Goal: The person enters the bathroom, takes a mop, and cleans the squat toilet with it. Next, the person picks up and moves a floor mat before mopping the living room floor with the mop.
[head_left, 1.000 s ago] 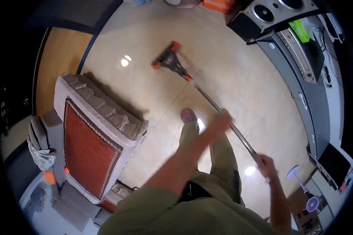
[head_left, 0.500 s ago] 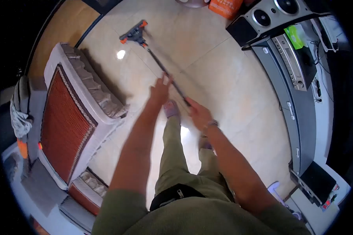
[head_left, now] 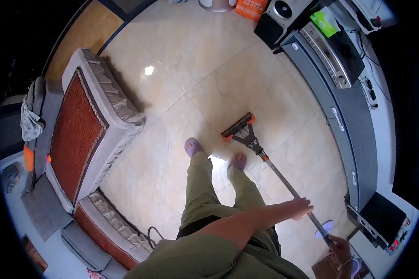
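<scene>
A mop (head_left: 284, 179) with a grey pole and a wide grey-and-orange head slants across the view. Its head (head_left: 241, 130) is just ahead of my right foot; whether it touches the tiles I cannot tell. My left hand (head_left: 302, 209) reaches across my body and closes round the pole's middle. Farther down, my right hand (head_left: 341, 250), with a band at the wrist, grips the pole near its lower end in the picture. Some of its fingers are in shadow.
Pale tiled floor (head_left: 172, 93) surrounds my slippered feet. To the left is a sofa (head_left: 79, 135) with red-brown covers. A long grey cabinet (head_left: 344, 130) lines the right side, with an audio unit (head_left: 326, 56) on it and a speaker (head_left: 277, 18) near its far end.
The mop has swung from far ahead back toward my feet, its pole now slanting to my lower right. Both hands have moved right and closer to my body.
</scene>
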### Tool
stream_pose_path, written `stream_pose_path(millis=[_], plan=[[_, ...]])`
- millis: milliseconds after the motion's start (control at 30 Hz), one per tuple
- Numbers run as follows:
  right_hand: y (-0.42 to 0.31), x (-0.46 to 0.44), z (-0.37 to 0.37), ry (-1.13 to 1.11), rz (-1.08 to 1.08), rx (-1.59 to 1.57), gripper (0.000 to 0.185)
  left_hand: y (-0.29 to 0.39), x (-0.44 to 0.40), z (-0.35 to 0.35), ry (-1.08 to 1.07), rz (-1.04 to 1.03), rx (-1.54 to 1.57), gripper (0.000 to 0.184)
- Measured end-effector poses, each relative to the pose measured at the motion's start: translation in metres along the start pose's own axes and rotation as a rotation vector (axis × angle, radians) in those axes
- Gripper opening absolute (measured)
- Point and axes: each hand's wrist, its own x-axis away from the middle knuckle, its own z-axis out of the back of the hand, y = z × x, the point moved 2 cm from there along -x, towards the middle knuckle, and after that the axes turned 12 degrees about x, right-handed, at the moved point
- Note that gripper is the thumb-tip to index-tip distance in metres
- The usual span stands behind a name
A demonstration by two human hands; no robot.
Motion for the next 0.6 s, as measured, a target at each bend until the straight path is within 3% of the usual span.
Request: stream_pose_path(millis=[33, 67, 100, 133, 200, 233, 267, 300, 333, 367, 400, 433, 467, 500, 567, 600], plan=[[0.001, -0.006, 0.005, 0.122, 0.236, 0.143, 0.029, -0.002, -0.005, 0.005, 0.033, 0.065, -0.028, 0.035], [0.000, -0.020, 0.011, 0.153, 0.200, 0.199, 0.031, -0.008, -0.007, 0.014, 0.050, 0.094, 0.016, 0.033], [-0.017, -0.025, 0.013, 0.114, 0.079, 0.037, 0.029, -0.016, -0.007, 0.023, 0.071, 0.127, 0.056, 0.031], [-0.036, -0.037, 0.011, 0.147, 0.169, 0.061, 0.027, -0.022, -0.004, 0.028, 0.207, 0.146, 0.063, 0.027], [-0.071, -0.067, 0.000, 0.112, 0.292, 0.185, 0.023, -0.051, 0.007, 0.045, 0.271, 0.242, -0.038, 0.025], [-0.123, -0.070, -0.016, 0.106, 0.225, 0.198, 0.025, -0.072, 0.016, 0.057, 0.327, 0.316, -0.141, 0.023], [-0.124, -0.100, -0.033, 0.068, 0.308, 0.049, 0.025, -0.102, 0.033, 0.072, 0.397, 0.358, -0.154, 0.021], [-0.151, -0.124, -0.057, 0.018, 0.230, -0.008, 0.026, -0.138, 0.061, 0.092, 0.471, 0.402, -0.169, 0.020], [-0.182, -0.153, -0.089, -0.067, 0.349, -0.038, 0.027, -0.180, 0.095, 0.117, 0.469, 0.410, -0.183, 0.018], [-0.224, -0.172, -0.122, -0.175, 0.430, -0.045, 0.029, -0.194, 0.147, 0.154, 0.448, 0.535, -0.302, 0.019], [-0.292, -0.158, -0.152, -0.285, 0.279, -0.026, 0.036, -0.241, 0.190, 0.165, 0.652, 0.540, -0.736, 0.016], [-0.327, -0.173, -0.192, -0.278, 0.302, -0.019, 0.043, -0.299, 0.246, 0.178, 0.678, 0.731, -0.400, 0.030], [-0.360, -0.181, -0.229, -0.430, 0.367, -0.083, 0.049, -0.258, 0.295, 0.215, 0.852, 0.749, -0.448, 0.032], [-0.363, -0.216, -0.285, -0.463, 0.737, -0.216, 0.051, -0.263, 0.328, 0.235, 0.913, 0.927, -0.291, 0.038], [-0.394, -0.196, -0.331, -0.119, 0.880, 0.303, 0.050, -0.263, 0.375, 0.251, 0.728, 1.058, -0.709, 0.041], [-0.378, -0.195, -0.330, -0.123, 0.864, 0.311, 0.050, -0.304, 0.369, 0.214, 0.973, 0.842, -0.337, 0.043]])
